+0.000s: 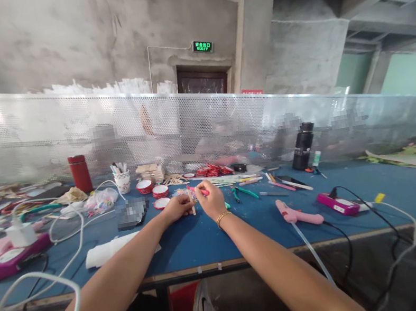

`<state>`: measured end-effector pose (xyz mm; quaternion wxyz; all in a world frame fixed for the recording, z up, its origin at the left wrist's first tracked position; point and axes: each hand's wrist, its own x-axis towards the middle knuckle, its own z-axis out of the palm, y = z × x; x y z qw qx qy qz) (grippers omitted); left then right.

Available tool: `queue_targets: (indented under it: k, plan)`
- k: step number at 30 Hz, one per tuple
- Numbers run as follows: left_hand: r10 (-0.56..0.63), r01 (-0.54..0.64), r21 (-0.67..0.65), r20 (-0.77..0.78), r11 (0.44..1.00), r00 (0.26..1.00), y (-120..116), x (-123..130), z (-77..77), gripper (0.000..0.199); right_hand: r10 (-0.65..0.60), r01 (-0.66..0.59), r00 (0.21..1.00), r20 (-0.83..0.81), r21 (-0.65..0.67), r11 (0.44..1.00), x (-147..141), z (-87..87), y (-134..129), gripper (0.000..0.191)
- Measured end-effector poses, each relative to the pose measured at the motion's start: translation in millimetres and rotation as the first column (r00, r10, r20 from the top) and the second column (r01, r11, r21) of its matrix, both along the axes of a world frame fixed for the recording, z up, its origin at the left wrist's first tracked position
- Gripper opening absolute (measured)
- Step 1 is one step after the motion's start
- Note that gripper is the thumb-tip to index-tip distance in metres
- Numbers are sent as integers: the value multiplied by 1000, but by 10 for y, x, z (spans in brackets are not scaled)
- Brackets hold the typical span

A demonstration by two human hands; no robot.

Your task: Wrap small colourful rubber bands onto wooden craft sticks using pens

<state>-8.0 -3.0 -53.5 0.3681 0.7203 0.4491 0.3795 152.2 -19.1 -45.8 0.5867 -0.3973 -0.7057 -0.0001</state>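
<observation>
Above the middle of the blue table [200, 248], my left hand [178, 207] pinches a small wooden stick [194, 209], held upright. Close against it on the right, my right hand [211, 198] has its fingers closed round a small pink-red item [204, 192], too small to make out clearly. A gold bracelet [224, 217] circles my right wrist. Just left of my hands stand red paper cups [160, 191] with white insides. Green-handled pliers [246, 192] lie to the right of my right hand.
A pink glue gun [301, 215] and purple power strip [338, 204] lie right, with cables. At left are a white roll [107, 250], black phone-like pouch [133, 213], another power strip [15, 259] and red bottle [81, 174]. A black bottle [303, 147] stands at the back right.
</observation>
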Motion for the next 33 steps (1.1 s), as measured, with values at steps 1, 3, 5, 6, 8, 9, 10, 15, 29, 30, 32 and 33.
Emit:
queue_targets:
  k: [1, 3, 5, 6, 8, 9, 10, 15, 29, 30, 32, 33]
  plan:
    - [2, -2, 1, -9, 1000, 1000, -1, 0, 3, 36, 11, -11, 1000, 7, 5, 1000, -4, -1, 0, 18]
    - [8, -8, 4, -20, 1000, 1000, -1, 0, 6, 36, 26, -27, 999, 22, 11, 1000, -8, -1, -2, 17]
    - [9, -9, 4, -15, 1000, 1000, 1, 2, 3, 35, 12, -12, 1000, 19, 5, 1000, -5, 3, -4, 17]
    - [6, -6, 3, -9, 1000, 1000, 3, 3, 0, 35, -2, 2, 1000, 11, 1, 1000, -2, 5, -5, 17]
    - [-1, 1, 3, -4, 1000, 1000, 9, 3, -8, 35, -20, 20, 1000, -8, -6, 1000, 4, 9, -5, 17]
    - [-3, 3, 3, -5, 1000, 1000, 12, 2, -11, 35, -18, 18, 1000, -12, -5, 1000, 5, 8, -4, 17]
    - [-4, 4, 5, -8, 1000, 1000, 16, 0, -14, 36, -9, 9, 1000, -8, -1, 1000, 4, 6, -3, 17]
    - [-8, 8, 18, -27, 1000, 1000, 30, -9, -13, 37, 19, -19, 999, 31, 11, 1000, -1, -4, -1, 16]
    - [-11, 11, 10, -27, 1000, 1000, 52, -24, -34, 40, 11, -11, 1000, 12, 5, 1000, 2, -4, 4, 15]
    - [-11, 11, 8, -23, 1000, 1000, 61, -25, -40, 40, 2, -2, 1000, 3, 1, 1000, 6, -1, 3, 16]
    - [-15, 15, 10, -16, 1000, 1000, 75, -26, -52, 41, -4, 4, 1000, -9, -3, 1000, 9, 5, -2, 16]
    - [-17, 17, 13, -14, 1000, 1000, 82, -26, -56, 40, 0, 0, 1000, -10, -1, 1000, 8, 6, -4, 16]
